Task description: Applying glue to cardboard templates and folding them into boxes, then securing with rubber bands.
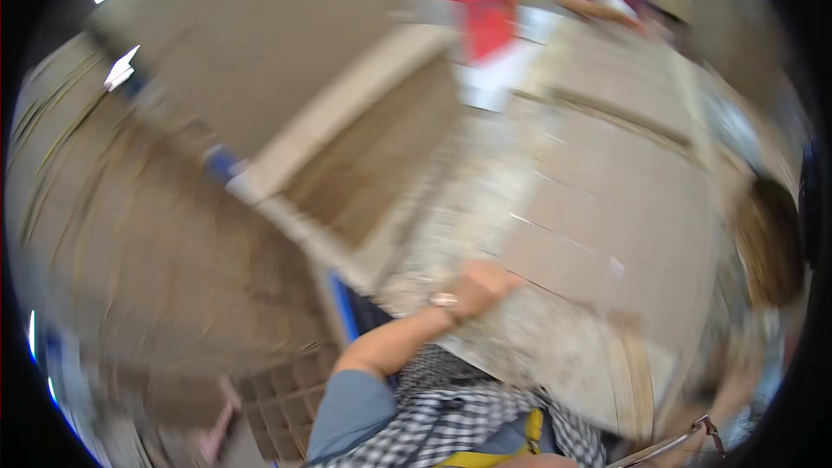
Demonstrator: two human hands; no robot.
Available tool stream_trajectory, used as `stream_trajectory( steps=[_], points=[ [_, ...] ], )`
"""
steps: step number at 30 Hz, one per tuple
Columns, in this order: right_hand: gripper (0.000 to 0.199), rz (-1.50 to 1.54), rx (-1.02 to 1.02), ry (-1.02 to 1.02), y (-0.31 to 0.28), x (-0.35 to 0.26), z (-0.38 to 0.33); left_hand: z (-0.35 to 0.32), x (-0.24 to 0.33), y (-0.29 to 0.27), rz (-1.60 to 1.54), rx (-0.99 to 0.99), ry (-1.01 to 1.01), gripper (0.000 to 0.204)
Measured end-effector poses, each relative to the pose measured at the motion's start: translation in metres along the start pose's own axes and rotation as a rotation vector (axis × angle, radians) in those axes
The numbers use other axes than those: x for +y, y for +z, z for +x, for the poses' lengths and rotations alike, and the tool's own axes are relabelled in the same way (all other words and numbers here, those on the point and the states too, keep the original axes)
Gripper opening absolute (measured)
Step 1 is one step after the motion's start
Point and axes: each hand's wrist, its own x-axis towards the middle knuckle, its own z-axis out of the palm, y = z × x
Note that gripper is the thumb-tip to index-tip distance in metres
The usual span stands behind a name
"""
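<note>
Near the lower middle of the blurred view, one hand (485, 284) rests on the near edge of a speckled worktop (485, 208), with a watch at the wrist; which of the person's hands it is I cannot tell, nor whether its fingers are closed. Flat cardboard sheets (607, 199) lie just beyond it on the worktop. A red box (477, 9) stands well apart at the far end.
</note>
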Motion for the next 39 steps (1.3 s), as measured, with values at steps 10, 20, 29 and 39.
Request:
stream_trajectory(
  steps=[10,20,29,39],
  points=[
    [0.086,-0.137,-0.231,0.386,-0.104,-0.059,-0.002,0.035,0.033,0.014,-1.261,0.221,-0.780,0.028],
    [0.100,0.448,-0.266,0.463,-0.075,-0.023,0.009,0.030,0.016,0.041,-2.055,0.170,-1.271,0.038],
    [0.087,0.405,-0.399,0.340,-0.098,-0.042,0.011,-0.021,0.034,0.003,-2.003,0.284,-1.377,0.035],
    [0.093,0.187,-0.381,0.247,-0.084,-0.034,0.000,-0.117,0.076,-0.054,-1.830,0.479,-1.506,0.038]
  ],
)
